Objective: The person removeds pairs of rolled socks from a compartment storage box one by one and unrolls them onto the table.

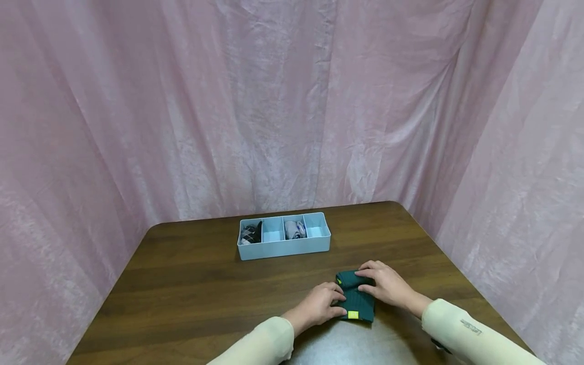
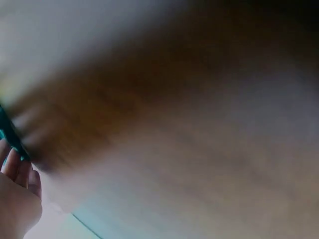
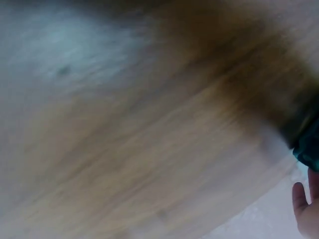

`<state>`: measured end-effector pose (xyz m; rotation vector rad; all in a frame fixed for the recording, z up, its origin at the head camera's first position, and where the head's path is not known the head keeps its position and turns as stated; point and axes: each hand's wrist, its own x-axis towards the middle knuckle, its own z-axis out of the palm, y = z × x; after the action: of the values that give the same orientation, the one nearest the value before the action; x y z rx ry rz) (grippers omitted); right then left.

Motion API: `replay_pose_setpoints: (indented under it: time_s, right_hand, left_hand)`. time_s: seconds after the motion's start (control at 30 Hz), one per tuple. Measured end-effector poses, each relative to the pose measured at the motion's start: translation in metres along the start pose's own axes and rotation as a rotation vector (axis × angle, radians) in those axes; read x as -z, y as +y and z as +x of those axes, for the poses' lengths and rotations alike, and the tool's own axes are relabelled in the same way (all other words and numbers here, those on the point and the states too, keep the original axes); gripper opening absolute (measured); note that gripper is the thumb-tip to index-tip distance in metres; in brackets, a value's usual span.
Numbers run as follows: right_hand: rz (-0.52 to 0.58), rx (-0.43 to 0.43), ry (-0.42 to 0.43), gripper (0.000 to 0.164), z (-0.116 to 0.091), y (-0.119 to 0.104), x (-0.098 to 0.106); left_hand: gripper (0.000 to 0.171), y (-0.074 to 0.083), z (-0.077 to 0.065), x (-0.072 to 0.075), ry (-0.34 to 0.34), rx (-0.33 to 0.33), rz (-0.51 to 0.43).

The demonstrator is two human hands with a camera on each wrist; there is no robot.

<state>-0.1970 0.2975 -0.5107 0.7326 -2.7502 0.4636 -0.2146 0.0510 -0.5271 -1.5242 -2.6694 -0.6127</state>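
A dark green ribbed sock (image 1: 358,301) lies folded on the table, its far end turned over toward the near part. One bright yellow-green patch shows at its near edge, and a bit more of that colour shows at the far left corner. My left hand (image 1: 321,303) holds the sock's left edge, fingers bent and thumb beside the patch. From the right, my right hand (image 1: 387,284) grips the turned-over end between thumb and fingers. In the left wrist view, the left hand's fingertips (image 2: 22,167) meet the green cloth. The right wrist view catches only part of the right hand (image 3: 310,211) beneath the sock.
Farther back on the wooden table (image 1: 191,289) stands a light blue divided box (image 1: 285,248). A dark argyle sock (image 1: 251,234) fills its leftmost compartment, and a rolled grey sock (image 1: 294,229) lies in the third. Pink curtains (image 1: 274,111) hang around the table.
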Motion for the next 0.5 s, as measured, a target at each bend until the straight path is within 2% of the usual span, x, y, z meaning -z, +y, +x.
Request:
replay_pose_setpoints:
  time_s: [0.1, 0.2, 0.33, 0.5]
  right_hand:
    - [0.011, -0.06, -0.044, 0.033, 0.006, -0.001, -0.003]
    - [0.028, -0.095, -0.06, 0.027, 0.014, 0.0, -0.005]
    - [0.082, -0.162, -0.056, 0.018, 0.026, 0.001, -0.004]
    - [0.11, -0.285, -0.095, 0.017, 0.037, 0.003, -0.002]
  left_hand:
    - [0.028, -0.002, 0.001, 0.0, 0.004, -0.053, 0.076]
    - [0.028, -0.002, 0.001, 0.0, -0.019, -0.072, 0.1]
    - [0.028, -0.002, 0.002, 0.002, -0.058, -0.065, 0.091]
    - [0.029, 0.0, 0.003, 0.005, -0.108, -0.041, 0.065]
